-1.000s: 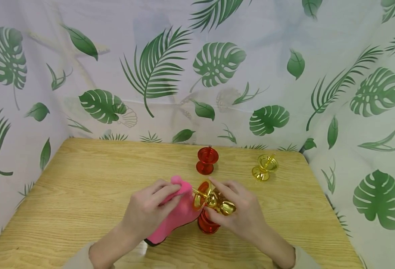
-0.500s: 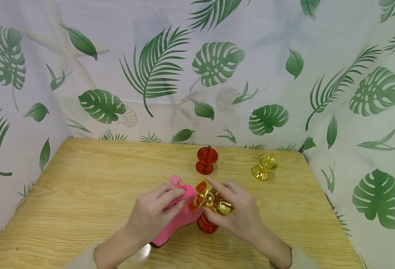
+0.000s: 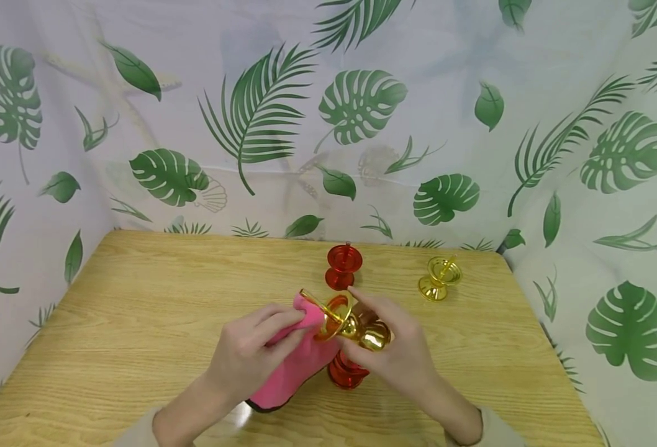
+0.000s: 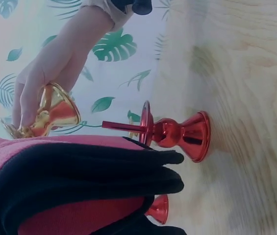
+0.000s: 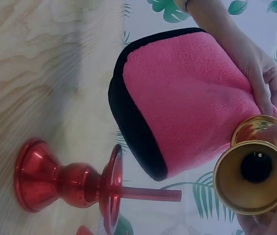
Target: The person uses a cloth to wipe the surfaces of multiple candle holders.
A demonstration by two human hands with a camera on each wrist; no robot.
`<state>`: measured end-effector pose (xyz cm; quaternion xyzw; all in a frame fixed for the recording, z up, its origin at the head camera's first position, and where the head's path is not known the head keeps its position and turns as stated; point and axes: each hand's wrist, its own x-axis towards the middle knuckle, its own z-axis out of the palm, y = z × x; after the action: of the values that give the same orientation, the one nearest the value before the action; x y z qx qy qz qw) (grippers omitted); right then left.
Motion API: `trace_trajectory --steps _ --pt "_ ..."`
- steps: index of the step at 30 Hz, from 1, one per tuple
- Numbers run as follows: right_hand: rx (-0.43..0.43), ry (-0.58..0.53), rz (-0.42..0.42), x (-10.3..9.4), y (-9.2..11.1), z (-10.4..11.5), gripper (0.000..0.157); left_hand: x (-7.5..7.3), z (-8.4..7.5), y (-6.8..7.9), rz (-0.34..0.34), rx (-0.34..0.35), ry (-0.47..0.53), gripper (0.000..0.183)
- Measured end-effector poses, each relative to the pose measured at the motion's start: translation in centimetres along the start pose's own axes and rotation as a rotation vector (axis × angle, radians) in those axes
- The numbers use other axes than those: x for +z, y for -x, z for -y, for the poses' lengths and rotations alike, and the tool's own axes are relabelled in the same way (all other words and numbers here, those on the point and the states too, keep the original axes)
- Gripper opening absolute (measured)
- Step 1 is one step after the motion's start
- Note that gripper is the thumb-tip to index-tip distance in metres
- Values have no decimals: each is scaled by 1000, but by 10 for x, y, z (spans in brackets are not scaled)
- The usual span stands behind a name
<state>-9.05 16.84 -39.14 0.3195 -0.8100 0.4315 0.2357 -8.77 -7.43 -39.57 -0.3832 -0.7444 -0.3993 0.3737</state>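
Candlestick [image 3: 351,327], gold | between right fingers [image 3: 381,308] | pink cloth [image 3: 299,365] in left fingers [image 3: 280,321]

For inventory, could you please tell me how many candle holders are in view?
4: a gold one in the right hand; a red one near it, partly hidden in the head view; another red one farther back; another gold one back right.

The spike [image 3: 317,302] of the gold candle holder [image 3: 353,326] came out of the pink cloth [image 3: 297,370], which had wrapped its tip; it then lay bare from tip to dish, slanting toward the far left corner of the worktop [image 3: 155,298]. The right hand [image 3: 400,344] had lifted the holder slightly toward the far edge. The cloth's black-trimmed end had shifted a little toward the right edge.
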Motion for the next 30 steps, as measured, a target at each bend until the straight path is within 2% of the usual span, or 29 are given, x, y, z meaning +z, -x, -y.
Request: trace_trajectory --steps 4,10,12,15,19,27,30 --pt "102 -43 -38 -1 -1 1 67 -2 1 0 -26 11 13 28" --pt "381 -147 -70 -2 -5 3 57 -2 2 5 -21 6 18 32" --pt "454 -204 -65 -3 -7 3 50 -1 2 6 -12 12 13 32" --pt "520 -276 -51 -3 -8 3 37 2 3 7 -3 29 6 32" --pt "559 -336 -31 -1 -8 5 27 7 3 6 -3 66 -17 30" --pt "574 -299 -71 6 -8 11 21 15 2 2 6 73 -52 28" --pt "566 -265 -93 8 -8 12 21 17 2 0 16 69 -59 10"
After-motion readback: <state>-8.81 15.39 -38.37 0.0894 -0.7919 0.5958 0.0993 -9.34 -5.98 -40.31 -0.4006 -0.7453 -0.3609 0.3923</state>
